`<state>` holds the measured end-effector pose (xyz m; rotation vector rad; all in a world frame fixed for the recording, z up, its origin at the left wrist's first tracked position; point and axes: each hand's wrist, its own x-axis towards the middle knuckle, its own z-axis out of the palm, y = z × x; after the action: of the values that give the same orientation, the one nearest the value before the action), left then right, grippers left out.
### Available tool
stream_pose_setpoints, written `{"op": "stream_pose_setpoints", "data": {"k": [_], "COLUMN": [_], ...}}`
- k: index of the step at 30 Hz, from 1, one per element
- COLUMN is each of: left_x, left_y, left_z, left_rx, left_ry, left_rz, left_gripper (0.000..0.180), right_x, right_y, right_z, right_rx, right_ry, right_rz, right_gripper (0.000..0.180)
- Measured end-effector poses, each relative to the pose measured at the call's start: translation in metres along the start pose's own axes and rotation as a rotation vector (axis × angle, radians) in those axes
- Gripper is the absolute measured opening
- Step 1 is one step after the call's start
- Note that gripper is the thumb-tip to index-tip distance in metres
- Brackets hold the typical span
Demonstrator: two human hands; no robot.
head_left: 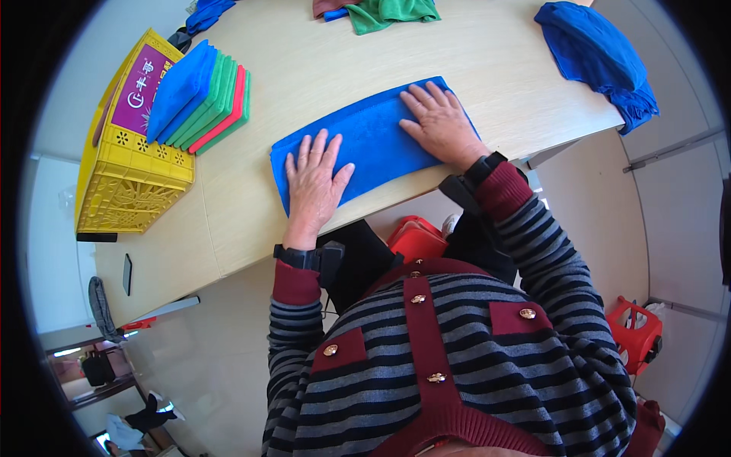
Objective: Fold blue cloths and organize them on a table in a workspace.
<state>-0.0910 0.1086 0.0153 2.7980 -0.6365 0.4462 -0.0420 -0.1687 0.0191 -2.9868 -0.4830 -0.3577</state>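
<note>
From a distance I am looking down through the head view, and at twelve o'clock a blue cloth (373,141) is lying in a long panel near the front edge of the table (304,72). The left hand (312,186) is resting palm down on its near-left end at about half past ten, fingers a little spread; the right hand (444,131) is lying likewise on the far-right part at one o'clock, fingers loosely apart. Neither is pinching anything

I am worrying about the cloth first: if the two palms are pressing unevenly, one end could be creeping askew or a crease could be forming between them. With its lower side sitting so near the table's front edge, a pull toward the body could be dragging a corner over

At two o'clock a heap of blue cloth (594,57) is drooping past the table's corner, so its own weight or a brushing sleeve could be sending it down. At ten o'clock a stack of folded cloths (217,103) is standing just beside a yellow crate (137,186); a bump to the crate could be toppling it
</note>
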Motion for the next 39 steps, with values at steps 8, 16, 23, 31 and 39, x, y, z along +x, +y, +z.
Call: {"op": "stream_pose_setpoints", "data": {"k": [8, 16, 23, 31, 39], "left_x": [-0.020, -0.018, 0.006, -0.015, -0.038], "left_y": [-0.023, -0.006, 0.053, 0.030, -0.015], "left_z": [-0.006, -0.016, 0.002, 0.007, -0.006], "left_rx": [0.073, 0.168, 0.088, 0.102, 0.110], "left_ry": [-0.072, -0.019, 0.023, -0.051, -0.101], "left_rz": [-0.198, -0.208, -0.054, -0.137, -0.265], "left_gripper": [0.065, 0.063, 0.056, 0.057, 0.059], "right_x": [0.002, -0.003, -0.011, -0.027, -0.040], "right_y": [0.027, 0.009, -0.086, -0.042, 0.018], "right_z": [0.001, -0.013, -0.012, -0.004, -0.006], "right_rx": [-0.035, -0.147, 0.050, 0.079, -0.018], "right_ry": [-0.086, 0.033, 0.125, 0.067, 0.011], "right_rz": [0.118, 0.059, -0.129, 0.007, 0.150], "right_gripper": [0.067, 0.057, 0.052, 0.054, 0.054]}}
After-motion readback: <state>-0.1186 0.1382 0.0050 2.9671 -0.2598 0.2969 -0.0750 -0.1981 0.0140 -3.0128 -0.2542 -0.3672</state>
